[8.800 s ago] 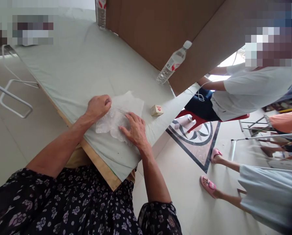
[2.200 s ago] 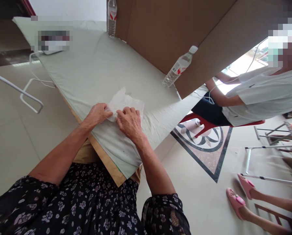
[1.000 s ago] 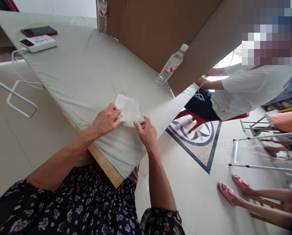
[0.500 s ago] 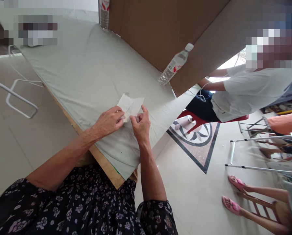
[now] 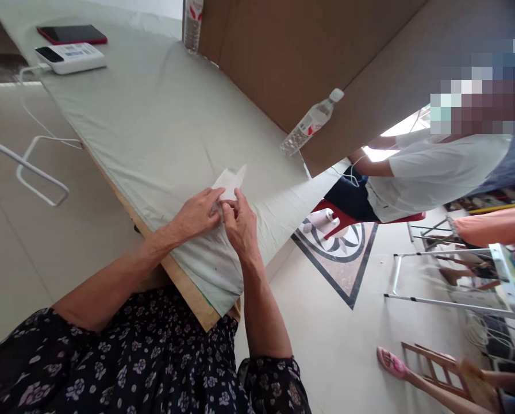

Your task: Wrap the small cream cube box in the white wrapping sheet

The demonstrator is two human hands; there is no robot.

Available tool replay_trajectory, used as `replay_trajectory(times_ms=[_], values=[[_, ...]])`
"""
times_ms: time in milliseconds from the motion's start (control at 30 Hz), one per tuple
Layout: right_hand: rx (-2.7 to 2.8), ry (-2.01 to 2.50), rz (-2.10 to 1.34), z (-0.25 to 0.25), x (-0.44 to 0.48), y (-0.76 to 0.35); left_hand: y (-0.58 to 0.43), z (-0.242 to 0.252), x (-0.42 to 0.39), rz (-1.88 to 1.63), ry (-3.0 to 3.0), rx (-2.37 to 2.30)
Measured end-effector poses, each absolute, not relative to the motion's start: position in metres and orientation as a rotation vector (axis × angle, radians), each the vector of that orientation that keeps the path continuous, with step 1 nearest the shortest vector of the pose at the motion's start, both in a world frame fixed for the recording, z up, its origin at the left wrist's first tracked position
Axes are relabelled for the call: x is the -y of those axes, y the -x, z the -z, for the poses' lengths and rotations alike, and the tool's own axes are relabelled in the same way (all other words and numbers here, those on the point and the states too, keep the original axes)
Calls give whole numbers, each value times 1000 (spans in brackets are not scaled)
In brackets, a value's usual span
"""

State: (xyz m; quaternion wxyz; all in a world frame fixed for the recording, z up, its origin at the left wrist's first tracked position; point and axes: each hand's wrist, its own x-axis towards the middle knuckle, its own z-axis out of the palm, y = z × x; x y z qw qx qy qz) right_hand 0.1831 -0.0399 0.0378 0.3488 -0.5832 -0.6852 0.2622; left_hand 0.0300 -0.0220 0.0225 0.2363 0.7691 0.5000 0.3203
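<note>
A small white sheet, thin like tissue or paper [image 5: 230, 180], is held between my two hands above the cloth-covered table corner. My left hand [image 5: 200, 211] grips its left side with bent fingers. From the right, my right hand [image 5: 241, 221] pinches its lower part with thumb and forefinger. The fingertips of both hands nearly meet and hide the lower part of the sheet. Its upper edge stands up in two points beyond the fingers.
On the table's pale cloth [image 5: 154, 126] stand a water bottle [image 5: 311, 123] and a brown cardboard panel [image 5: 283, 57]. Another bottle [image 5: 192, 29] is at its far end. A phone [image 5: 72, 34] and a white device [image 5: 71, 58] lie far left. A seated person [image 5: 434, 172] is at right.
My hands have drawn closer together, the right moving left. The sheet, earlier spread wider, now looks narrower and more folded. The view has shifted slightly.
</note>
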Motion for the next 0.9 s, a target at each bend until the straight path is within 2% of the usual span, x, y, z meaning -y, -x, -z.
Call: replay_trajectory(times_ms=[267, 433, 567, 733, 900], values=[[2190, 1462, -537, -43, 52, -188, -25, -15, 26, -1107, -1734, -1430], [2225, 1422, -536, -47, 52, -190, -34, -21, 24, -1084, -1711, -1527], [2047, 1294, -768, -41, 40, -207, -41, -20, 23, -1049, -1764, -1537], [1523, 1578, -959, -29, 10, -226, -40, -17, 24, -1035, -1778, -1529], [1383, 1644, -1183, -21, -23, -219, -39, -15, 27, -1022, -1842, -1514]])
